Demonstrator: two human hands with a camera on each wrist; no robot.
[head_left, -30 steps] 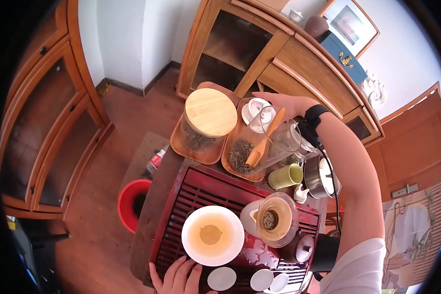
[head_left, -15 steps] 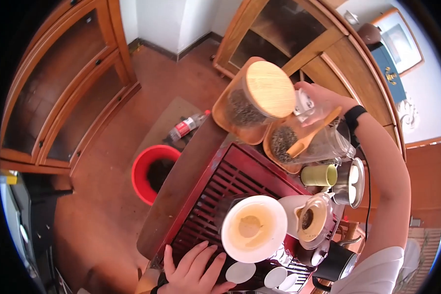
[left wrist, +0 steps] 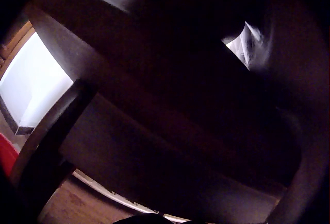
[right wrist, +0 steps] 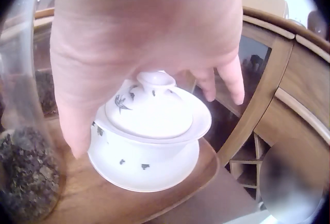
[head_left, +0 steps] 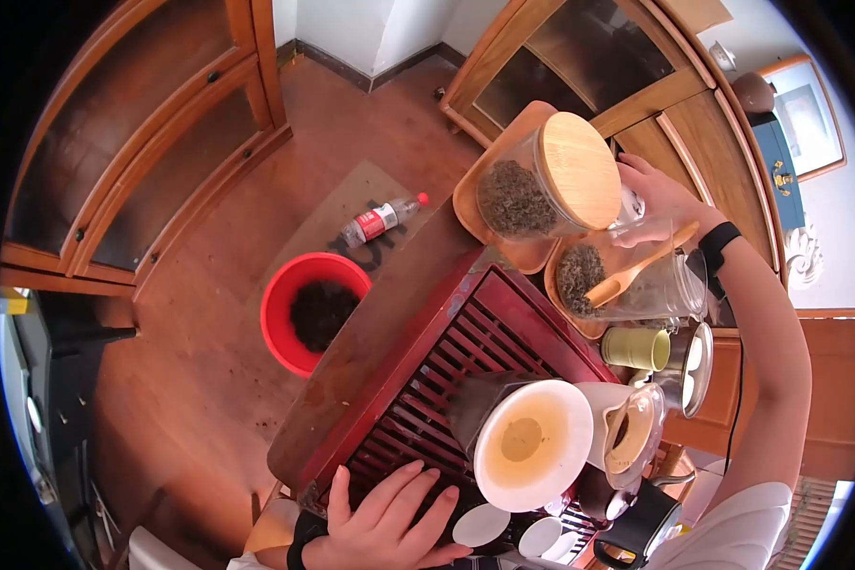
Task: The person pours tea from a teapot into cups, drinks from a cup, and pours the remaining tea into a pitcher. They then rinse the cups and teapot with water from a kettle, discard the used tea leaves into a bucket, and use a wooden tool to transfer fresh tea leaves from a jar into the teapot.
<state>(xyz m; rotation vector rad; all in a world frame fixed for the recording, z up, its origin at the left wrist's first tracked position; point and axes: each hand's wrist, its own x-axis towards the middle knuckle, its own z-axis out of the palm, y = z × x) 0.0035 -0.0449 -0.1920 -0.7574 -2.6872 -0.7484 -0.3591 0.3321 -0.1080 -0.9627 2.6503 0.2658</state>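
Observation:
A white lidded gaiwan (right wrist: 147, 154) with small dark prints sits on its saucer on a wooden tray (right wrist: 87, 198). My right hand (head_left: 670, 198) reaches over it from above. In the right wrist view, the thumb comes down at the left rim, and other fingers hang past the far right side, extended. Part of the lid knob is tucked under the palm. With fingers spread, my left hand (head_left: 389, 521) rests at the near edge of the slatted red tea tray (head_left: 426, 369), beside a white bowl of amber tea (head_left: 565, 465) and a small white cup (head_left: 482, 524).
Beside the gaiwan stand a wood-lidded jar (head_left: 579, 171) of dark leaves and a clear jar with a wooden scoop (head_left: 636, 269). A strainer (head_left: 629, 437), green cup (head_left: 632, 349) and black kettle (head_left: 648, 518) line the right side. A red bucket (head_left: 277, 318) and bottle (head_left: 375, 224) are on the floor.
The head view has turned, shifting the table rightward in it and showing more floor. My right hand has come further over the gaiwan. My left hand stays at the tray's near edge.

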